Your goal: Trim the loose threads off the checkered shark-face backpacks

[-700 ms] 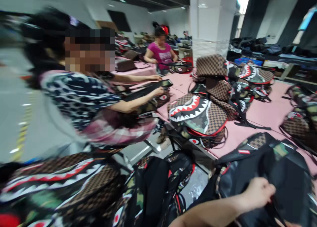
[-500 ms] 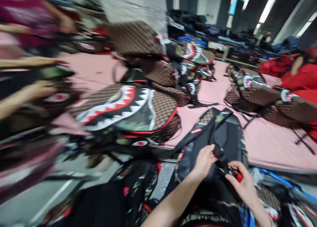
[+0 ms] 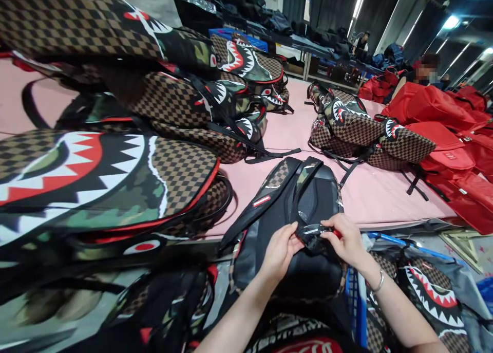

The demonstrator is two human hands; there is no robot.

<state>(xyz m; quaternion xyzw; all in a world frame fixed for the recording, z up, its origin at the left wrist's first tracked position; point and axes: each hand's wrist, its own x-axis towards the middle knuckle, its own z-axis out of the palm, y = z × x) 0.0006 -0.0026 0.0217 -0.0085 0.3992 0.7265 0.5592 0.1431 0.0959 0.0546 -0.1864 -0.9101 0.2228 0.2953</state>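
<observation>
2 hands (image 3: 281,250) pinch a black strap (image 3: 311,230) — checkered bags (image 3: 183,175) crowd left, red bags (image 3: 429,106) right.

A pink-topped desk (image 3: 385,199) carries a broad shark-mouth backpack (image 3: 127,183) at nine o'clock, a checkered backpack stack (image 3: 173,96) at ten and a smaller backpack cluster (image 3: 350,129) past two. Red bags (image 3: 447,152) crowd its end at three; at five, a black-backed backpack (image 3: 285,206) overlaps the near edge.

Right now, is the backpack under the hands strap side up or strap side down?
Strap side up: the backpack has both shoulder straps showing on its upper side, facing the camera.
</observation>
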